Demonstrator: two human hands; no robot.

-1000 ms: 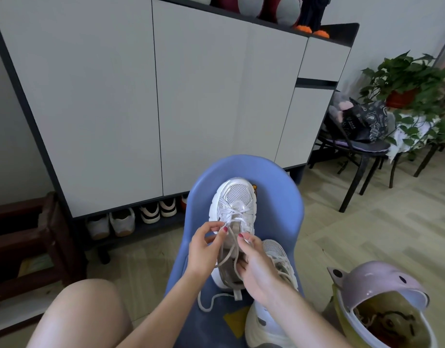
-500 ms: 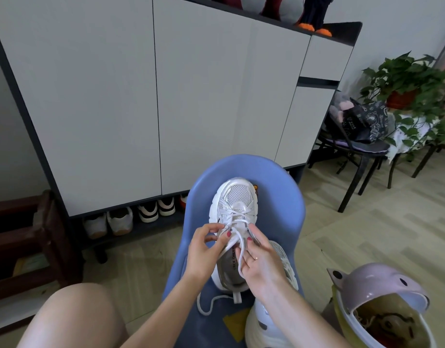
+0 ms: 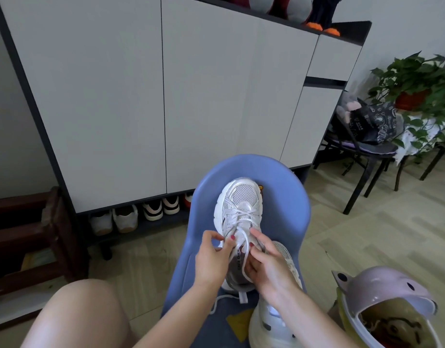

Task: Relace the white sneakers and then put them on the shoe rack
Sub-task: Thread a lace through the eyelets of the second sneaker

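Shift since a second ago: both hands crept toe-ward along the tongue; slack loop under the palms taken up, lace strands now drawn in a taut V toward the upper eyelets.
Left hand: thumb and forefinger pinching the lace at the left eyelet row, other fingers curled.
Right hand: thumb and fingers curled in on the other strand beside the tongue; exact pinch point hidden by the fingers.
Sneaker in work: lying on the blue chair seat, toe pointing away, lower crossings already laced, upper eyelets not yet finished.
Second sneaker: just beside and nearer, touching the right forearm; its lacing mostly hidden.
Loose lace tail: trailing off the heel onto the seat.
Doing it well: likely best to pull both strands evenly before the next crossing, keep the tongue centred, feed the tip from outside in; uneven tension would skew the rows.
Edges: sneaker sits well inside the seat rim; second shoe near the front edge, could slide off if nudged.
Open room: bare floor left of the chair leading to the shoe rack slot under the cabinet, partly filled with pairs; pink helmet close on the right, dark wooden bench on the left.
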